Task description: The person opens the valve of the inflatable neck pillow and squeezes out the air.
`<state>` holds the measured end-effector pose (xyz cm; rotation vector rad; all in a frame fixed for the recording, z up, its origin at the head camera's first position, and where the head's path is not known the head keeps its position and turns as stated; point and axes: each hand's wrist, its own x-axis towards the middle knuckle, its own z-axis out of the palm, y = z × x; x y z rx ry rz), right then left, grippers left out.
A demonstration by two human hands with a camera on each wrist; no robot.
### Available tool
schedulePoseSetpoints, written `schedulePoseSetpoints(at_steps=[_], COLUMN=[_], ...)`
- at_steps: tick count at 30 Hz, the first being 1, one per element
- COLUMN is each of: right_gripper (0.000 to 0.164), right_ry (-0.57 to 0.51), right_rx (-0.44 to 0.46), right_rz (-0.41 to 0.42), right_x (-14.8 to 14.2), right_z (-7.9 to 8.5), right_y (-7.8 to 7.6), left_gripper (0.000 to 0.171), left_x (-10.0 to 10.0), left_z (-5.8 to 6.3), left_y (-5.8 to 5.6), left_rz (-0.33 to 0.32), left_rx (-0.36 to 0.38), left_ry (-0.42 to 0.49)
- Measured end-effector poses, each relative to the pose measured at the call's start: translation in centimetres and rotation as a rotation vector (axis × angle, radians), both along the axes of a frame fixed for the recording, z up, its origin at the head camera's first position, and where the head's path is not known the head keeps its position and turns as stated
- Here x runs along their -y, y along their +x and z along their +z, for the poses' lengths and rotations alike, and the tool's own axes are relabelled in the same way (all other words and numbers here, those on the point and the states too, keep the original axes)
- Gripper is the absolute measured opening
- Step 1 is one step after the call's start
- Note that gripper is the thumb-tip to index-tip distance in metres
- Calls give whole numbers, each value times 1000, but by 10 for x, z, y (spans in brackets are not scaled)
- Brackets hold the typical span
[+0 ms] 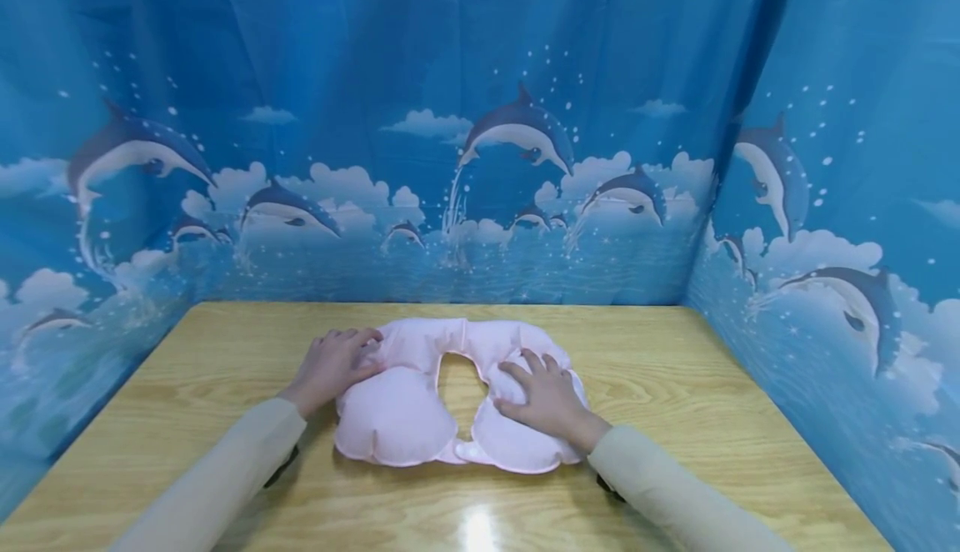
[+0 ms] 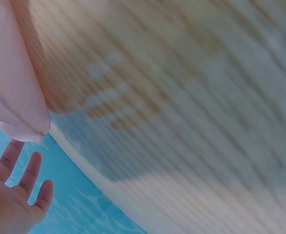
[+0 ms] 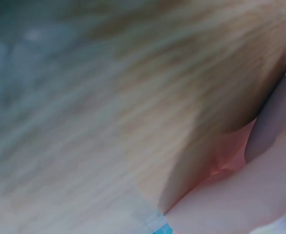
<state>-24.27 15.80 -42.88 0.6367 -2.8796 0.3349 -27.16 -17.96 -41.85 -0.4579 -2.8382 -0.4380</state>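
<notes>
A pale pink inflated neck pillow (image 1: 401, 419) lies flat on the wooden table, its U-shaped body curving round a central gap. Its two front ends meet at a small strap (image 1: 468, 450). On the pillow's far left edge, my left hand (image 1: 333, 364) touches the side with fingers spread. My right hand (image 1: 551, 402) rests on top of the right lobe, fingers apart. In the left wrist view, several extended fingers of the left hand (image 2: 16, 195) show beside the pillow (image 2: 16, 73). The right wrist view has the pillow's pink underside (image 3: 231, 204) close up, with the right hand hidden.
The table (image 1: 675, 419) has a light wood grain and a glossy surface. Blue curtains (image 1: 360, 118) printed with dolphins and clouds rise behind it and along both sides.
</notes>
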Motion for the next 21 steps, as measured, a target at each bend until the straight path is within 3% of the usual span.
schedulePoseSetpoints(at_steps=[21], right_gripper=[52], right_ry=[30], right_rx=[53], right_rz=[22], right_x=[3], right_z=[1], right_y=[-1], left_gripper=[43], left_x=[1], left_z=[0], left_y=[1], left_rz=[-6], left_rx=[-4], left_ry=[13])
